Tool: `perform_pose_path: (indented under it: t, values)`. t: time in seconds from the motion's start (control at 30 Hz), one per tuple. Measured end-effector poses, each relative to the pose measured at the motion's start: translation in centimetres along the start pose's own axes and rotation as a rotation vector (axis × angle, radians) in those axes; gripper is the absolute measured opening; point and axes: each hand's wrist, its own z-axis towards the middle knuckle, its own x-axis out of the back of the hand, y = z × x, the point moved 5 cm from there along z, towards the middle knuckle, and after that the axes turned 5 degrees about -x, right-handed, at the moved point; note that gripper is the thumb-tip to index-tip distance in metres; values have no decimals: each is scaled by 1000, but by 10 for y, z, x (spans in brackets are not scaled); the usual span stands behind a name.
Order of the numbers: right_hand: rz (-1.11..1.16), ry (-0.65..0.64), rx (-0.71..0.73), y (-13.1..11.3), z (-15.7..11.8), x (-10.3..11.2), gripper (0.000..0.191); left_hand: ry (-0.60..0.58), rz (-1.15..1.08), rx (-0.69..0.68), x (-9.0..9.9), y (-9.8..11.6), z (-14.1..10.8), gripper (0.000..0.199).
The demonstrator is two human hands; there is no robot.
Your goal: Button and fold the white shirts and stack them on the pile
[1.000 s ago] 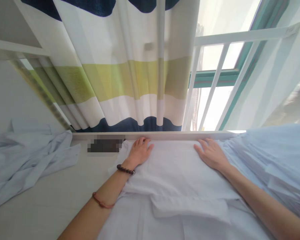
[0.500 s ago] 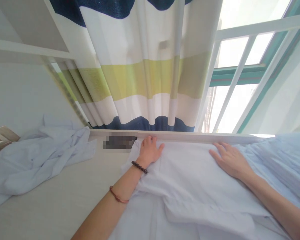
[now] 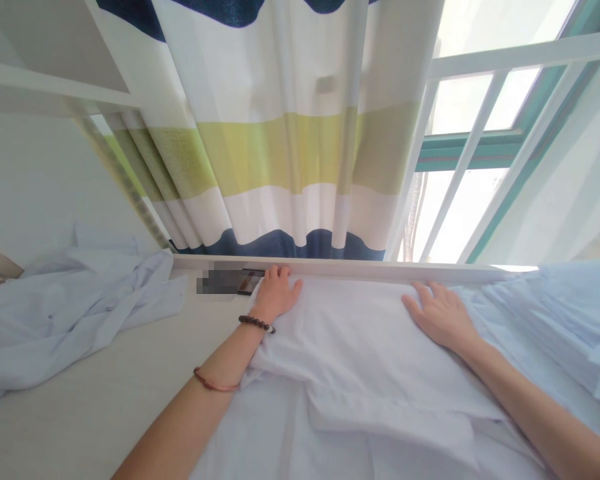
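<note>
A white garment [image 3: 350, 333] lies spread in front of me, its far edge running nearly straight along the rail and its near part loosely folded over. My left hand [image 3: 279, 293] rests on its far left corner, fingers apart, thumb pointing right. My right hand [image 3: 441, 315] lies flat on the far right part, its fingers stretched toward the rail. Neither hand grips the fabric. Just left of my left hand is a dark flat rectangular object [image 3: 250, 281], partly blurred out.
A crumpled pale garment [image 3: 75, 307] lies at the left on the light bed surface [image 3: 130, 413]. Pale blue pleated fabric [image 3: 555, 327] is at the right. Behind the low white rail [image 3: 330, 268] hang striped curtains [image 3: 280, 153]; white bars [image 3: 463, 167] stand before a window.
My left hand has slid left along the garment's far edge, and my right hand has shifted slightly left. More of the dark flat object shows. The view has moved a little.
</note>
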Motion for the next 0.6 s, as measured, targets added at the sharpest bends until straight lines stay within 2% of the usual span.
perform_pose_path:
  t: [0.2, 0.6]
  values:
    - [20, -5, 24, -19, 0, 4, 60, -14, -14, -30, 4, -17, -3, 36]
    - [57, 49, 86, -17, 0, -2, 59, -30, -2, -81, 4, -21, -9, 32]
